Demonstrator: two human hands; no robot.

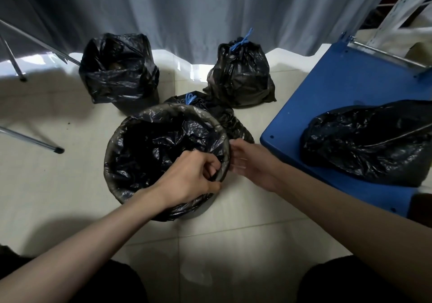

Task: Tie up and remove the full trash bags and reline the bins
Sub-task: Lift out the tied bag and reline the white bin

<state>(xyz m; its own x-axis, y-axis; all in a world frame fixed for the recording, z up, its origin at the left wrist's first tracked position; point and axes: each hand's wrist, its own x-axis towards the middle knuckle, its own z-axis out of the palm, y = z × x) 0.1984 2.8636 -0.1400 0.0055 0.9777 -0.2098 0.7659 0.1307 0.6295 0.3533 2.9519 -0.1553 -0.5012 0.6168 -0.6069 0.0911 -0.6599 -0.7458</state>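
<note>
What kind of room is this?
Probably an indoor room in a home or workspace: pale floor tiles, a long grey curtain, and a blue table beside the lined bin.

The scene is dim and cool-toned. Daylight seeps through the grey curtain well beyond the hands, and a bright overexposed strip glows on the floor under its hem. Soft shadows spread toward the camera from the bins and bags. Small highlights glint on the crinkled black liner under the left hand. The right hand shows slight motion blur at the fingers. Wide-angle distortion bends straight lines near the frame edges, and the lower corners fall into dark vignetting.
</note>
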